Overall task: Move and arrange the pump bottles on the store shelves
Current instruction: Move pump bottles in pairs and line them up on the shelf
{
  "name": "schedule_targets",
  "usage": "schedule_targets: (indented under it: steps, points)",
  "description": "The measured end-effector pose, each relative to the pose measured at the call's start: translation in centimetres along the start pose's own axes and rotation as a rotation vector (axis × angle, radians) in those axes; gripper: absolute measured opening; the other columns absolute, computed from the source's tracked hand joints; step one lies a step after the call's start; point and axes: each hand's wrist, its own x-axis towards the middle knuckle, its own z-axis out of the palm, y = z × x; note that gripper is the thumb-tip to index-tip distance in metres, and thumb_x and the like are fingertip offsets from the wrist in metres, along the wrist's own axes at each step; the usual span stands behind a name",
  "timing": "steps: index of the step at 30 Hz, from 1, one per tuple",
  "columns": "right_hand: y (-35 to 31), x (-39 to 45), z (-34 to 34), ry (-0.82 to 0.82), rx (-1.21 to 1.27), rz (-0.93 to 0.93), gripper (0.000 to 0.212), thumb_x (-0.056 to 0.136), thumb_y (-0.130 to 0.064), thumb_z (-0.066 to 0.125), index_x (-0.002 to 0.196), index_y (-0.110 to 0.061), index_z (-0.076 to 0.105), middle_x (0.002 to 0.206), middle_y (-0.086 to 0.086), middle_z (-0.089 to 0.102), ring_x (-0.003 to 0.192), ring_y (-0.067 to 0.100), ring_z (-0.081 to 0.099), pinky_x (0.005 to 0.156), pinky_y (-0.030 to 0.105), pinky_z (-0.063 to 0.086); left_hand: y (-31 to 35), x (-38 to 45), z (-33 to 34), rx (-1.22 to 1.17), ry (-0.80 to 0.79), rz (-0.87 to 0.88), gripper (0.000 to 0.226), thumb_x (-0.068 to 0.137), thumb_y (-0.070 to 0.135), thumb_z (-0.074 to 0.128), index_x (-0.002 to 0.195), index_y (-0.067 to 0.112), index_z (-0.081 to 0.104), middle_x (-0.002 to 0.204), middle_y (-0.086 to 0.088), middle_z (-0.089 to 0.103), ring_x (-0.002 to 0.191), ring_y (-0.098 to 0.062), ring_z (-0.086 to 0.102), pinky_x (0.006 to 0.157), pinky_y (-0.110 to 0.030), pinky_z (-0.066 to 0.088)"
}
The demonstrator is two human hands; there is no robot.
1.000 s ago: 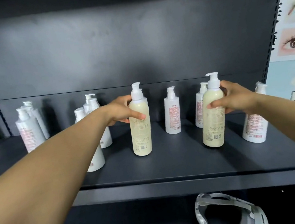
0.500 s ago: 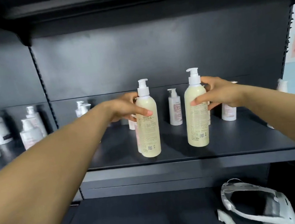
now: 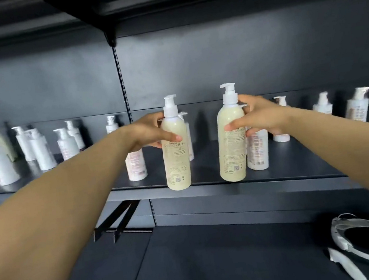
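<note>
Two bare forearms reach in from seven and four o'clock, with no sleeves, no watch and no rings showing. The left hand [image 3: 151,132] and right hand [image 3: 261,117] are ungloved, with short, plain nails.

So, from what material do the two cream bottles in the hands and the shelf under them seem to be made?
Cream bottles: probably smooth, slightly translucent plastic, with a soft sheen and white plastic pumps. Shelf: likely painted metal, matte dark grey, with a thin folded front edge and slotted uprights behind. The left hand and right hand grip the bottles.
</note>
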Motion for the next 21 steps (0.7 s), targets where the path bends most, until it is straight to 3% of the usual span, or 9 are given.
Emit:
schedule_targets:
  steps: [3,6,12,15,18,21]
  points:
    - [-1.6,2.2,3.1,-0.042,-0.002,-0.013,0.06,0.074,-0.012,0.079,0.126,-0.027,0.051,0.113,-0.001,0.067,0.103,0.017,0.065,0.071,0.032,0.056,-2.2,-0.3,-3.2,0.013,0.052,-0.018,0.051,0.074,0.01,0.077,0.118,0.02,0.053,0.104,0.005,0.064,0.099,-0.014,0.062,0.076,-0.027,0.051]
    - [-3.3,5.0,6.0,-0.072,0.008,-0.025,0.063,0.075,-0.011,0.078,0.127,-0.029,0.048,0.114,-0.004,0.067,0.1,0.011,0.065,0.064,0.028,0.054,-4.1,-0.3,-6.3,0.024,0.068,-0.027,0.051,0.074,0.012,0.077,0.117,0.023,0.053,0.105,0.007,0.064,0.1,-0.011,0.061,0.082,-0.028,0.051]
    - [-6.8,10.7,11.8,-0.127,0.015,-0.067,0.065,0.074,-0.013,0.079,0.129,-0.028,0.048,0.118,-0.003,0.064,0.106,0.016,0.063,0.077,0.037,0.057,-7.7,-0.4,-12.1,-0.006,0.089,-0.047,0.047,0.075,0.009,0.076,0.117,0.018,0.056,0.107,0.002,0.066,0.102,-0.015,0.064,0.089,-0.034,0.053]
    - [-8.8,12.9,15.0,-0.159,0.008,-0.097,0.062,0.074,-0.014,0.079,0.126,-0.028,0.049,0.122,0.0,0.061,0.106,0.018,0.063,0.081,0.041,0.056,-9.4,-0.9,-15.4,0.007,0.077,-0.049,0.036,0.077,0.008,0.074,0.106,0.022,0.058,0.101,0.005,0.067,0.093,-0.009,0.066,0.076,-0.024,0.057]
    - [-10.6,14.5,18.5,-0.191,0.04,-0.11,0.056,0.076,-0.01,0.077,0.121,-0.03,0.049,0.124,0.001,0.06,0.1,0.014,0.063,0.067,0.031,0.054,-11.4,-1.8,-18.6,0.011,0.11,-0.06,0.035,0.078,0.007,0.073,0.103,0.025,0.056,0.098,0.007,0.066,0.088,-0.007,0.064,0.059,-0.014,0.052]
    - [-12.2,16.2,22.0,-0.216,0.036,-0.108,0.055,0.076,-0.006,0.076,0.119,-0.03,0.05,0.124,0.002,0.06,0.102,0.015,0.062,0.066,0.029,0.052,-14.1,-2.7,-22.1,0.018,0.129,-0.078,0.036,0.077,0.007,0.074,0.104,0.025,0.057,0.101,0.007,0.066,0.094,-0.009,0.064,0.07,-0.021,0.054]
